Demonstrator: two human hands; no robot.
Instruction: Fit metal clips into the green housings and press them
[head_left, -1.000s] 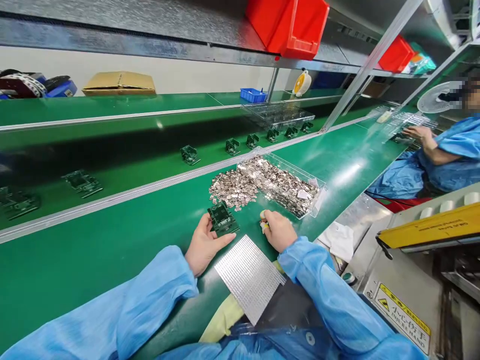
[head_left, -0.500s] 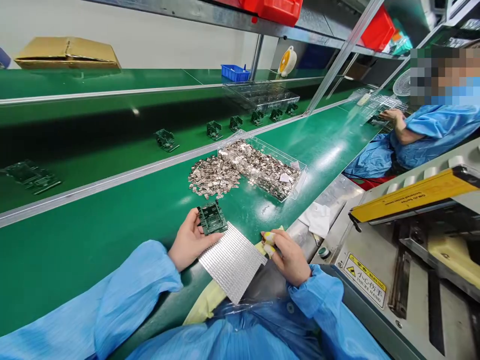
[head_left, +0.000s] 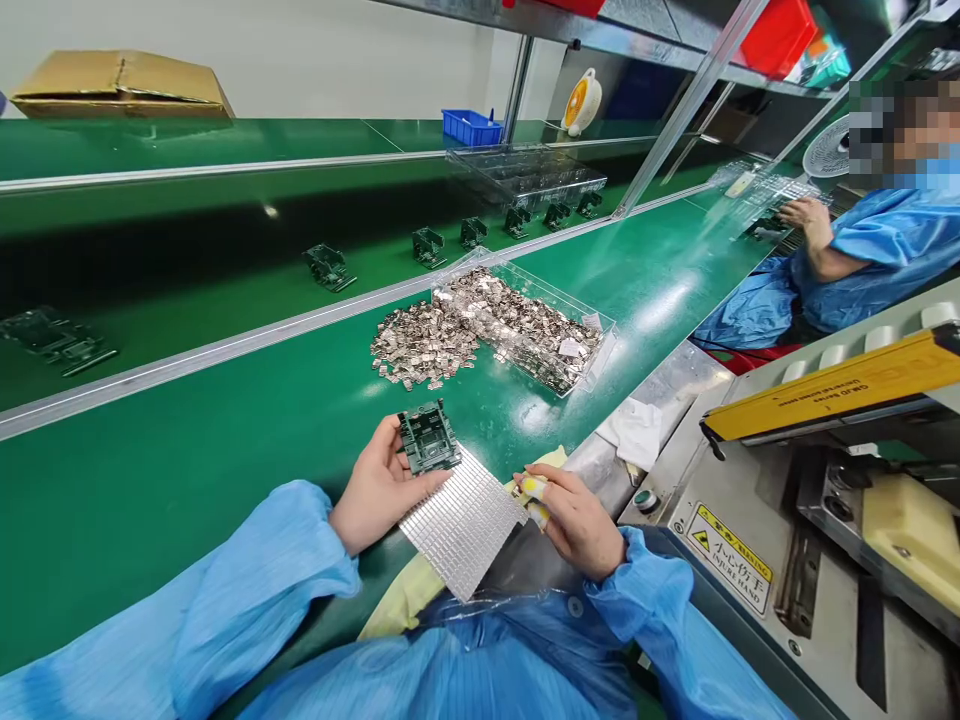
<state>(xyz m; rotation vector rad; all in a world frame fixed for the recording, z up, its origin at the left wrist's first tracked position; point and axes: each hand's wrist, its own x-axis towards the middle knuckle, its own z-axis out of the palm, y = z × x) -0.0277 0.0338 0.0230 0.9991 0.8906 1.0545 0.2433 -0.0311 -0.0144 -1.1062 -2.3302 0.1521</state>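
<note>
My left hand (head_left: pixel 381 490) is closed on a dark green frame-like part (head_left: pixel 429 437), fingers on its left side. Under that part lies a silver sheet scored into small squares (head_left: pixel 461 520); the left thumb rests over its upper left edge. My right hand (head_left: pixel 574 515) has yellow-and-white coverings on two fingertips. It is pinched at the right corner of the sheet, and whatever is between the fingers is too small to make out. Beyond the hands are a heap of small metal pieces (head_left: pixel 424 343) and a clear tray (head_left: pixel 600 355) full of similar pieces.
Several green parts (head_left: pixel 427 246) stand along the dark belt behind a metal rail (head_left: pixel 255 317). A clear divided tray (head_left: pixel 525 180) and a blue bin (head_left: pixel 471 127) are farther back. At right, a machine (head_left: pixel 724 560) borders the bench near a white cloth (head_left: pixel 634 435). A co-worker's hand (head_left: pixel 806 212) works beyond.
The green part has tilted slightly in my left hand. My right hand's fingers have moved a little left, against the sheet's corner. The whole view has shifted slightly.
</note>
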